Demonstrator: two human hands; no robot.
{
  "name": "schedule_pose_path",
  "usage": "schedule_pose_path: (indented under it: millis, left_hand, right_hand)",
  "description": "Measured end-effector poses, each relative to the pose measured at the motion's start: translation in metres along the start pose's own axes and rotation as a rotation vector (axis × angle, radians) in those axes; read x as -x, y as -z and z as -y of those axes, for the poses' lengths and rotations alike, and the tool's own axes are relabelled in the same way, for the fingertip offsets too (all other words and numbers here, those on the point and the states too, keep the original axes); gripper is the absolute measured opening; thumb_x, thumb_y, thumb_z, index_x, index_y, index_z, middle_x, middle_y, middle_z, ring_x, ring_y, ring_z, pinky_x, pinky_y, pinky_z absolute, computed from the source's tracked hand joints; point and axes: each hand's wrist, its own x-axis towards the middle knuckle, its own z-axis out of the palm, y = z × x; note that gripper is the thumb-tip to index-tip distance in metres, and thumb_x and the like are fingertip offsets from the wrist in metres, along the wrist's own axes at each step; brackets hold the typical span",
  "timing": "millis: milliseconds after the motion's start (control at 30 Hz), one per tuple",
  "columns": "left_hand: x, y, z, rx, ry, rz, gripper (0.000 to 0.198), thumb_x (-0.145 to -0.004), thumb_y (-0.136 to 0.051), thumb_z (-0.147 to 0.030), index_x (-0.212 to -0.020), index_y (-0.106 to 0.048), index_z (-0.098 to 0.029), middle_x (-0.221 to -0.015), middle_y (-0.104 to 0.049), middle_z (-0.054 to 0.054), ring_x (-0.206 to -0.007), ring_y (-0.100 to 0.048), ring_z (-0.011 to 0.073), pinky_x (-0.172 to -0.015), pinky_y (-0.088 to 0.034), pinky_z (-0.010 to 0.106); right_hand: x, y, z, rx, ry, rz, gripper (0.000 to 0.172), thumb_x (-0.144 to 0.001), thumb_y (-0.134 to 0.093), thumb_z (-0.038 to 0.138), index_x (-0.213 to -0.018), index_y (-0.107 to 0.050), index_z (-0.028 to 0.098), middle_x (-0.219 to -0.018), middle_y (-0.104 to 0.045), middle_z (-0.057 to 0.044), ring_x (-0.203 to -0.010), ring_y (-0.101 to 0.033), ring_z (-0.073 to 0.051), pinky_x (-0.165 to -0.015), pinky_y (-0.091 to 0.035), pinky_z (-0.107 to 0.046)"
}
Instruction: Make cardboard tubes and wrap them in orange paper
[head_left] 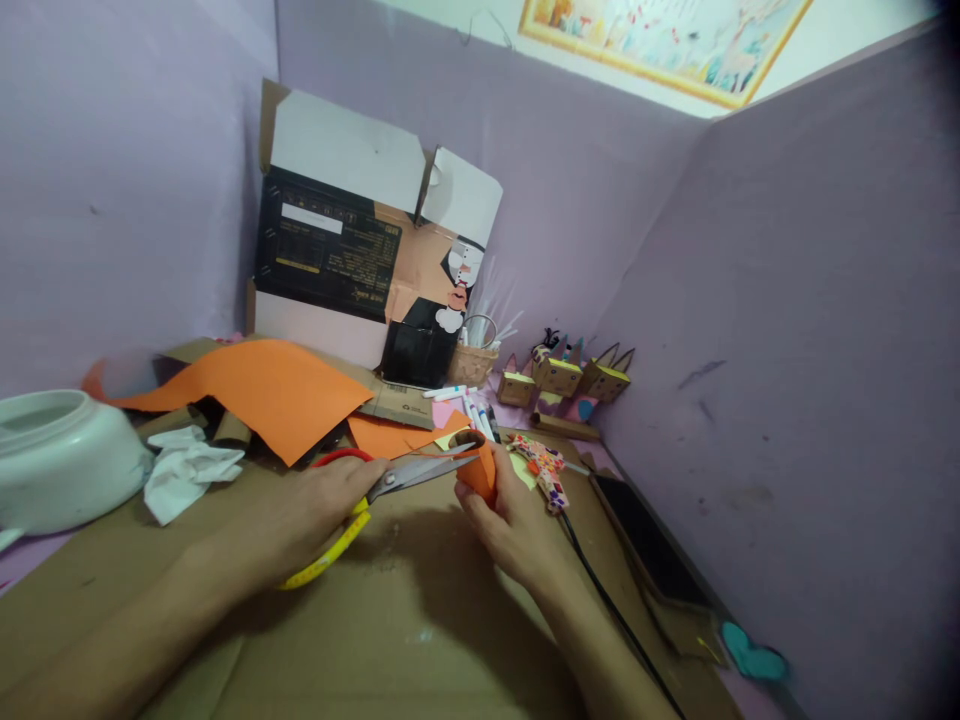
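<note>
My left hand (322, 505) is closed around the handles of a pair of scissors (409, 478), one loop red and the other yellow. The parted blades point right, their tips at the rim of a short tube wrapped in orange paper (482, 478). My right hand (514, 520) grips that tube between thumb and fingers, its dark open end facing up. Whether the blades are biting into the paper, I cannot tell. Just right of this hand lies a patterned glue gun (546, 472) with a black cord. A big orange paper sheet (277, 395) curls up behind my left hand.
Brown cardboard (360, 640) covers the table. To the left are a white pot (71, 465) and crumpled tissue (187, 472). Behind stand an unfolded box (330, 250), markers (480, 415), a basket of sticks (474, 365) and cardboard animal figures (559, 378). A dark phone-like slab (649, 540) lies right.
</note>
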Motion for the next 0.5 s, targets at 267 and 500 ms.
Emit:
schedule_pose_path:
  millis: [267, 500]
  left_hand:
    - [-0.0028, -0.0025, -0.0004, -0.04, 0.006, 0.015, 0.038, -0.083, -0.035, -0.014, -0.117, -0.051, -0.019, -0.095, -0.058, 0.008, -0.08, -0.056, 0.0214, -0.067, -0.043, 0.03]
    - [-0.0017, -0.0024, -0.0005, -0.014, 0.014, 0.016, 0.038, -0.082, -0.035, -0.014, -0.115, -0.051, -0.021, -0.095, -0.06, 0.007, -0.081, -0.057, 0.021, -0.07, -0.044, 0.031]
  right_hand:
    - [0.0002, -0.0054, -0.0046, 0.122, 0.045, -0.052, 0.036, -0.083, -0.045, 0.021, -0.119, -0.041, 0.018, -0.087, -0.06, -0.005, -0.072, -0.054, -0.02, -0.064, -0.04, -0.029]
    - [0.001, -0.0086, -0.0067, 0.182, 0.078, -0.055, 0.038, -0.083, -0.045, 0.02, -0.12, -0.039, 0.019, -0.087, -0.061, -0.005, -0.073, -0.057, -0.022, -0.064, -0.042, -0.03]
